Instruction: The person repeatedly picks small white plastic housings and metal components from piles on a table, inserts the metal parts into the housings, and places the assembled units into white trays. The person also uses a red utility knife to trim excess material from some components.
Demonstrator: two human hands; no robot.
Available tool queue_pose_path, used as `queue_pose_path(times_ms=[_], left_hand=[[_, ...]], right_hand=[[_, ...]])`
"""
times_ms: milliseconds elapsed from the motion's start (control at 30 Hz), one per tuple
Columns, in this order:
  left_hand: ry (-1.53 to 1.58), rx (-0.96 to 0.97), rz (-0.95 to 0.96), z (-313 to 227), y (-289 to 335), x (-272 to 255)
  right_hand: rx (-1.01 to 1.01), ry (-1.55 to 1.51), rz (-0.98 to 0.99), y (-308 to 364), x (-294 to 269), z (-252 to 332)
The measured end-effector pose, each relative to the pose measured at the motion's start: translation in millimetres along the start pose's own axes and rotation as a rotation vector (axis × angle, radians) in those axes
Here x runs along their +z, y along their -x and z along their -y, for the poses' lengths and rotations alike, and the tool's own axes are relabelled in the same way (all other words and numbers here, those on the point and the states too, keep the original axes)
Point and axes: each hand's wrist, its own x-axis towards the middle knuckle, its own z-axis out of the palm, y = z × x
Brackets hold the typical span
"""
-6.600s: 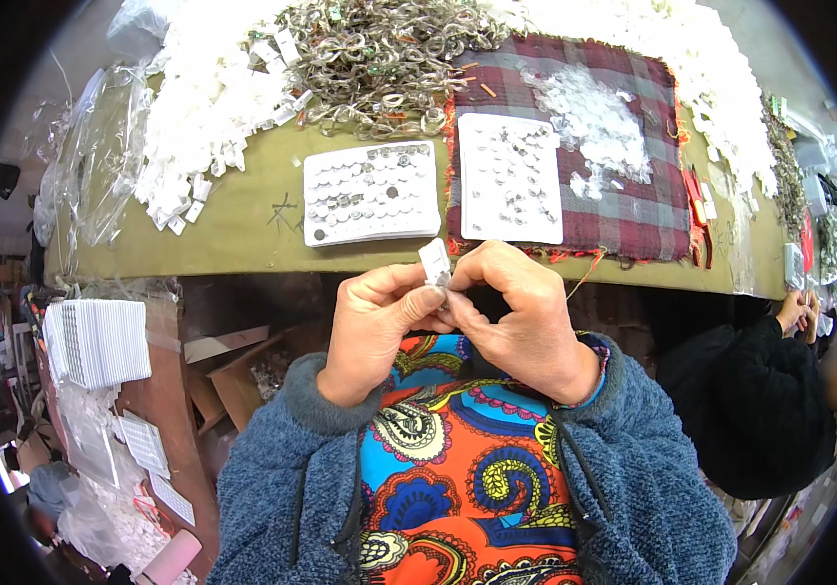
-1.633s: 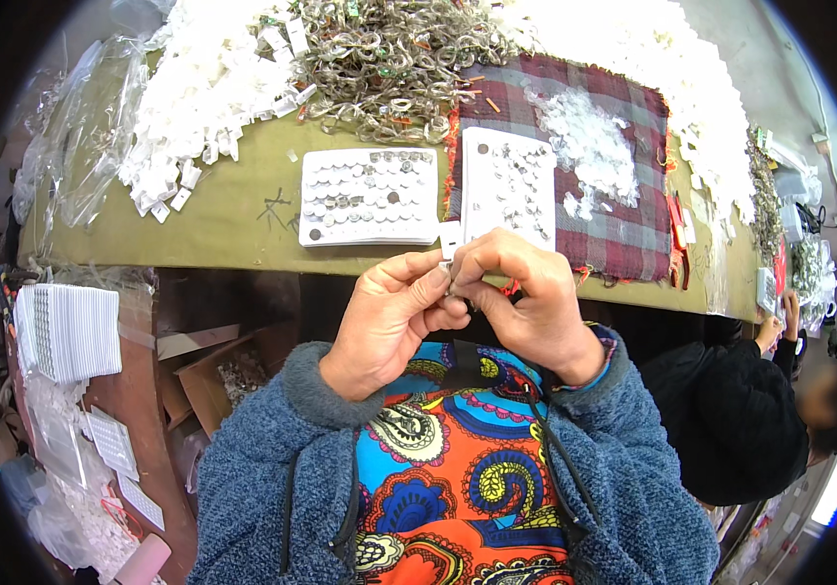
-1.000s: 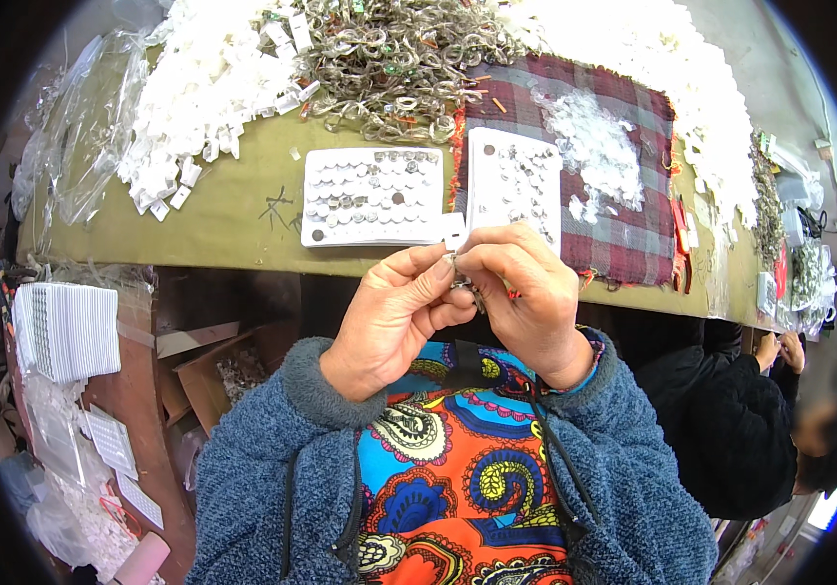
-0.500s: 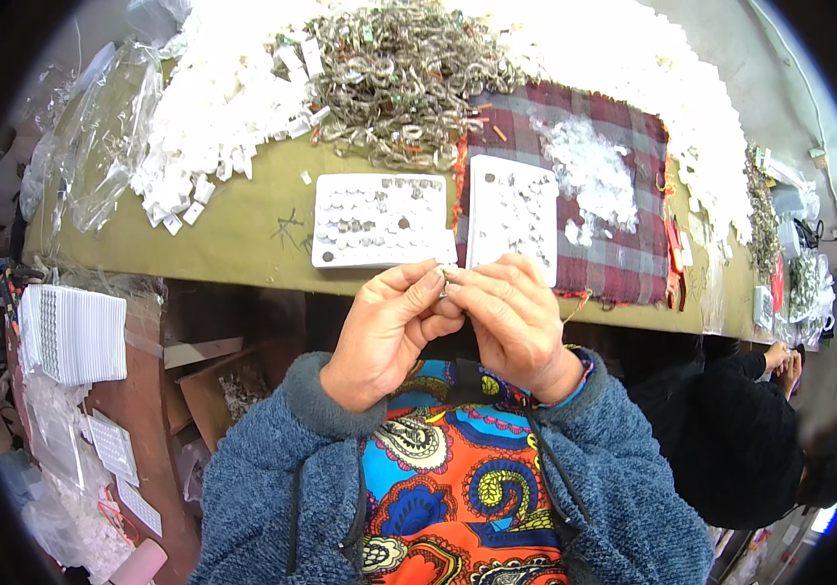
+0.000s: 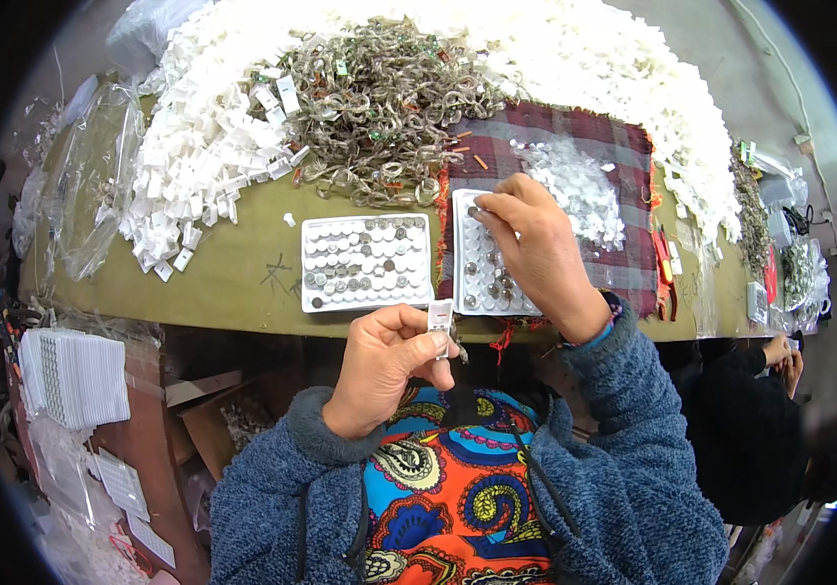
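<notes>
My left hand (image 5: 384, 363) is closed, pinching a small white plastic casing (image 5: 441, 316) upright between thumb and fingers at the table's front edge. A dark bit shows just beside its lower end. Over the right white tray (image 5: 462, 300) reaches my right hand (image 5: 540, 239), thumb and forefinger pinched at the tray's upper left; a small dark spot shows at the fingertips, too small to name. Round silver button cells (image 5: 496, 292) sit in several of that tray's pockets. To the left, another white tray (image 5: 307, 268) holds similar cells in rows.
Behind the trays lie a heap of looped wire pieces (image 5: 379, 107) and white plastic casings (image 5: 194, 146). A plaid cloth (image 5: 633, 263) bears thin whitish pieces (image 5: 579, 185); red-handled pliers (image 5: 665, 273) lie beside it. Stacked trays (image 5: 72, 380) stand left; a person in black (image 5: 745, 429) works right.
My hands have come apart. The right has moved up and right to the right tray, while the left stays near the table edge with the white casing now in plain sight.
</notes>
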Motion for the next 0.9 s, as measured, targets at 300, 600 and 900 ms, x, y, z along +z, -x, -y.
queue_pose_path(times_ms=[300,600,900], left_hand=[[0.126,-0.036,0.008,1.2,-2.4,-6.5],[0.218,-0.034,0.047,5.6,-0.6,-7.4],[0.33,0.032,0.11,13.2,7.7,-8.9]], right_hand=[[-0.093,0.245,0.113,-2.3,19.0,-10.9],[-0.058,-0.146,-0.013,5.2,-1.2,23.0],[0.071,-0.393,-0.026,59.4,-0.7,79.1]])
